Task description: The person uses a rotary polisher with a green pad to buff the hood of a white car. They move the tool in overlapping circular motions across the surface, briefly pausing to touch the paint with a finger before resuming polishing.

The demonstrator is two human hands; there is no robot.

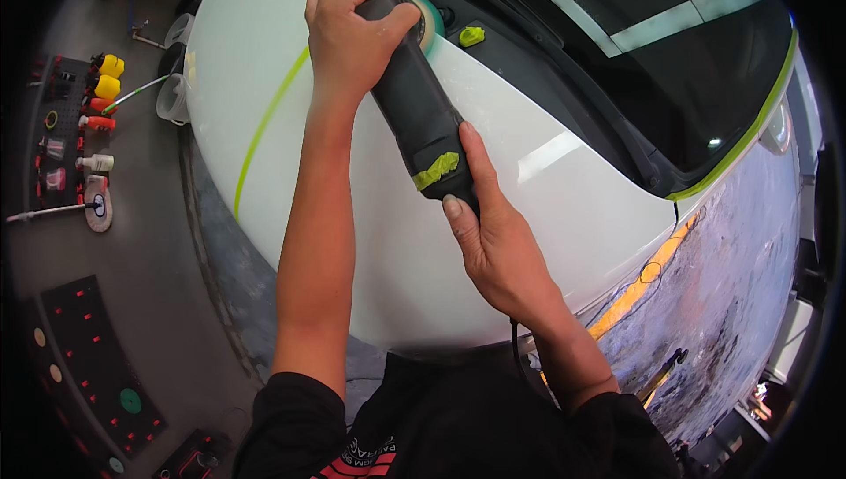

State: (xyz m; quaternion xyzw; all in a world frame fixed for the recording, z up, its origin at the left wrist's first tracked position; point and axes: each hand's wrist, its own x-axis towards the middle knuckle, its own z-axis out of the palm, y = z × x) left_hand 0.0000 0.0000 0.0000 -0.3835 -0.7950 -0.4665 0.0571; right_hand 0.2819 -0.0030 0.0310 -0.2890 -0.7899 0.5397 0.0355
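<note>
A long black car polisher (410,96) lies slantwise over the white car hood (397,276), its head up at the hood's windshield edge. My left hand (352,43) grips over the polisher's head end, thumb and fingers bent round it. Lower down, my right hand (498,245) is closed round the rear handle. Beside the head a round green-rimmed pad (432,25) shows in part; the rest is hidden under the tool and my left hand. Yellow-green tape (436,170) is wrapped round the polisher near the handle. A cord (517,351) hangs below my right wrist.
A yellow-green tape line (269,131) crosses the hood at left. Crumpled tape (472,36) lies on the black cowl below the windshield (652,74). Patterned sheeting (705,303) covers the car's right side. Left stand buckets (174,100) and a rack of bottles (106,87).
</note>
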